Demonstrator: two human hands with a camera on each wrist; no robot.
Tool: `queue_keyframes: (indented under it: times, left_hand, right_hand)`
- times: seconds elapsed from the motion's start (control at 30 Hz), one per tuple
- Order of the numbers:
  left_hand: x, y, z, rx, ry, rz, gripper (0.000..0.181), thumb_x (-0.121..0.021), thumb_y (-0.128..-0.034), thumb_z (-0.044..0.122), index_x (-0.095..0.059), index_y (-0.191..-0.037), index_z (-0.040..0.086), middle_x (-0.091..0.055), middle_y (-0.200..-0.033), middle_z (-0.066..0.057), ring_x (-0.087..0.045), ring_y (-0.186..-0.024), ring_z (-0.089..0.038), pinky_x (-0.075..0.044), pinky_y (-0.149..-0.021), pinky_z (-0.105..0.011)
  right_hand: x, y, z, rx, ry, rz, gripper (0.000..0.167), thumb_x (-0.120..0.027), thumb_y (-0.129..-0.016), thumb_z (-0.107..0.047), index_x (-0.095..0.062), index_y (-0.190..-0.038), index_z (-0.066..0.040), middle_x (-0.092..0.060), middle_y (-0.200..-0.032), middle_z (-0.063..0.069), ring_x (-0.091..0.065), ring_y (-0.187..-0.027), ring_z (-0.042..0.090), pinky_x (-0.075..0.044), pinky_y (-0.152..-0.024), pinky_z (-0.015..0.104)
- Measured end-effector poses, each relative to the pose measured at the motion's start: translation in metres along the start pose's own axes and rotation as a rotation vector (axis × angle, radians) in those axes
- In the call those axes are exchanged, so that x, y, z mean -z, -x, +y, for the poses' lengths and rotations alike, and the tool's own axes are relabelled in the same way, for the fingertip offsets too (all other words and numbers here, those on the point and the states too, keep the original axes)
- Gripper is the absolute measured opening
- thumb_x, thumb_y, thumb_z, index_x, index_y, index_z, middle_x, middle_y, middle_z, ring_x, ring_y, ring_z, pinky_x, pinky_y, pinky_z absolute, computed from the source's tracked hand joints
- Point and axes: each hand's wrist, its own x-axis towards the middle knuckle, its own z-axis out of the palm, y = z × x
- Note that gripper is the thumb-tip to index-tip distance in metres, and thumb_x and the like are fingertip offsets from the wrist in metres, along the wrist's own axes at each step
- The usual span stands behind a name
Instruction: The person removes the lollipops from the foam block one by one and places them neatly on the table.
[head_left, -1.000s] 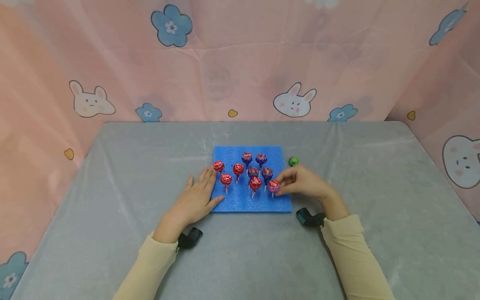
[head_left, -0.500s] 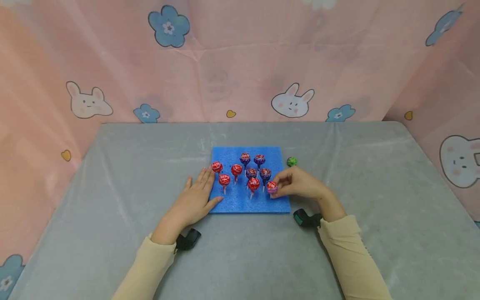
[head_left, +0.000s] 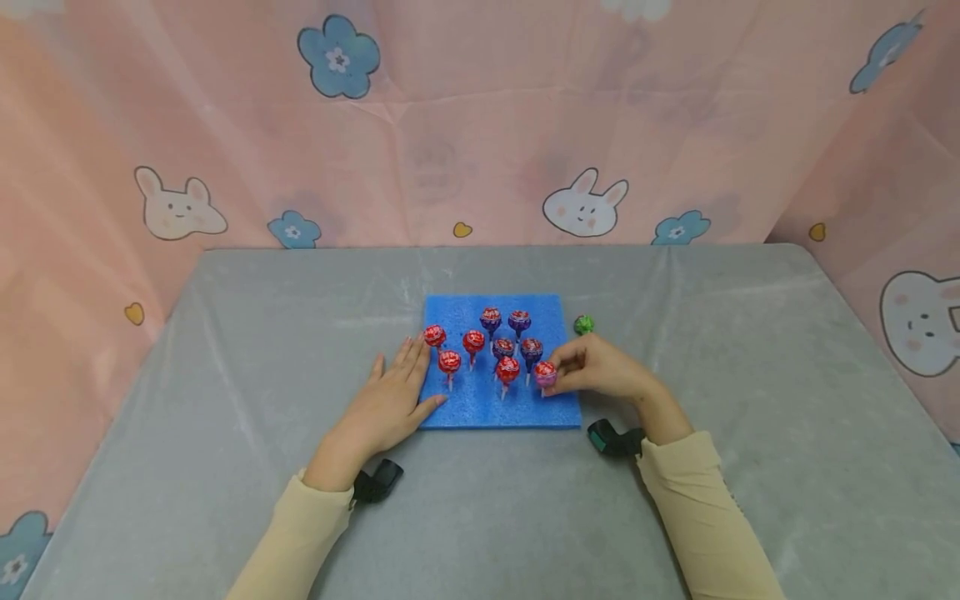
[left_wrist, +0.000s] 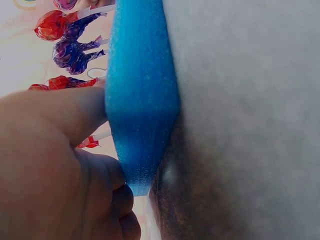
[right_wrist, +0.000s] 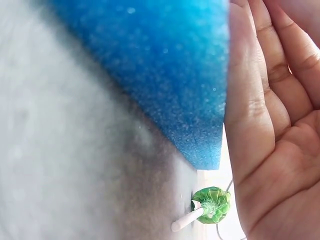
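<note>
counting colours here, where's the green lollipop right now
In the head view, the green lollipop lies on the grey table, just off the right edge of the blue board and beyond the right hand.

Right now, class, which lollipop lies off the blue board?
The green lollipop, on the grey table beside the blue board; no other lollipop is green.

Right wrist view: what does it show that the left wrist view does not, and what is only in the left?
Only the right wrist view shows the green lollipop, its pale stick and the palm of the right hand. Only the left wrist view shows the left hand touching the blue foam block, plus red lollipops, purple lollipops and, partly cut off, a pink lollipop. Both share the block and the grey table.
</note>
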Motion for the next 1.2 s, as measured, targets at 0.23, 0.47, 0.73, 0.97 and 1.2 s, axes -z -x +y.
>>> queue_keyframes:
  times: [0.23, 0.47, 0.73, 0.97, 1.2]
  left_hand:
    - [0.001, 0.001, 0.000, -0.004, 0.000, 0.007, 0.074, -0.043, -0.0985, 0.044, -0.014, -0.149, -0.001, -0.005, -0.156, -0.015, -0.003, -0.143, -0.029, -0.004, -0.111, -0.056]
    - [0.001, 0.001, 0.000, -0.003, 0.006, 0.005, 0.074, -0.043, -0.0983, 0.045, -0.014, -0.149, -0.001, -0.005, -0.156, -0.014, -0.003, -0.143, -0.029, -0.004, -0.111, -0.056]
    - [0.000, -0.001, 0.000, 0.002, -0.006, -0.012, 0.075, -0.042, -0.0983, 0.045, -0.013, -0.149, -0.001, -0.005, -0.156, -0.014, -0.002, -0.143, -0.029, -0.004, -0.111, -0.055]
    - [0.000, 0.000, 0.001, 0.006, 0.001, -0.010, 0.075, -0.043, -0.0981, 0.045, -0.013, -0.149, -0.001, -0.004, -0.156, -0.014, -0.002, -0.143, -0.028, -0.003, -0.111, -0.055]
    - [0.000, 0.000, 0.000, 0.006, 0.003, -0.001, 0.075, -0.043, -0.0982, 0.045, -0.013, -0.149, -0.001, -0.005, -0.156, -0.014, -0.003, -0.143, -0.028, -0.003, -0.111, -0.055]
  right_hand:
    - [0.000, 0.000, -0.001, 0.010, 0.023, 0.017, 0.008, -0.067, -0.084, 0.001, -0.067, -0.087, 0.009, -0.070, -0.083, 0.013, -0.066, -0.072, 0.013, -0.052, -0.067, 0.024]
    - [0.000, 0.000, -0.001, 0.024, 0.047, 0.034, 0.006, -0.068, -0.083, 0.002, -0.066, -0.084, 0.008, -0.068, -0.078, 0.010, -0.060, -0.067, 0.011, -0.050, -0.063, 0.022]
    - [0.003, 0.002, 0.002, 0.087, -0.019, 0.055, 0.008, -0.069, -0.083, 0.001, -0.066, -0.083, 0.008, -0.070, -0.081, 0.007, -0.065, -0.073, 0.014, -0.053, -0.072, 0.025]
    - [0.009, 0.008, 0.003, 0.108, -0.060, 0.127, 0.011, -0.068, -0.083, 0.004, -0.066, -0.090, 0.012, -0.071, -0.084, 0.007, -0.067, -0.077, 0.016, -0.054, -0.074, 0.026]
    - [0.016, 0.012, 0.004, 0.135, -0.072, 0.188, 0.008, -0.067, -0.084, 0.003, -0.067, -0.091, 0.008, -0.071, -0.086, 0.005, -0.068, -0.078, 0.017, -0.055, -0.072, 0.028]
